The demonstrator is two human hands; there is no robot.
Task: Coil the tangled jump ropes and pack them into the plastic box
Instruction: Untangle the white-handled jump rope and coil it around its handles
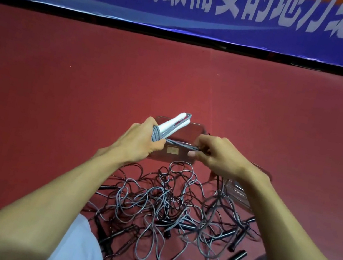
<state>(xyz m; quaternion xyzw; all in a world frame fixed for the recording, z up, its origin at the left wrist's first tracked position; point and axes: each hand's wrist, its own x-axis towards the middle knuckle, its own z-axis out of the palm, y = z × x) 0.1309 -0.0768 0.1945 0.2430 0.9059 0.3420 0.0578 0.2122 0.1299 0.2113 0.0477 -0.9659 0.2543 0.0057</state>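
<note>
Red sports flooring (61, 76) underfoot, blue banner (189, 0) with white characters along the far edge. Left hand (141, 139) wrapped round a pair of white handles (173, 124) held side by side, several turns of grey rope (180, 145) wound about them close to the fist. Right hand (216, 157) pinching the free run of that rope between thumb and curled fingers, strand drawn taut between the two hands. Clear plastic box (196, 125) on the floor directly behind the hands, partly hidden, seemingly holding no rope yet. Probable clear lid (238, 193) lying to the right, beneath the right forearm. Nearer the body, tangle of grey and black ropes (164, 204), black handles (235, 258) scattered through it.

Step in hand, by the look of it: winding the grey rope round its own handles. For a tidy bundle, lay each turn just beside the last rather than across it, with light, even tension from the right hand. Feed slack through the pinch instead of yanking: tail possibly running down into the tangle, knots there likely tightened by a hard pull. Tuck the end under the final turn before lowering the bundle into the box.
</note>
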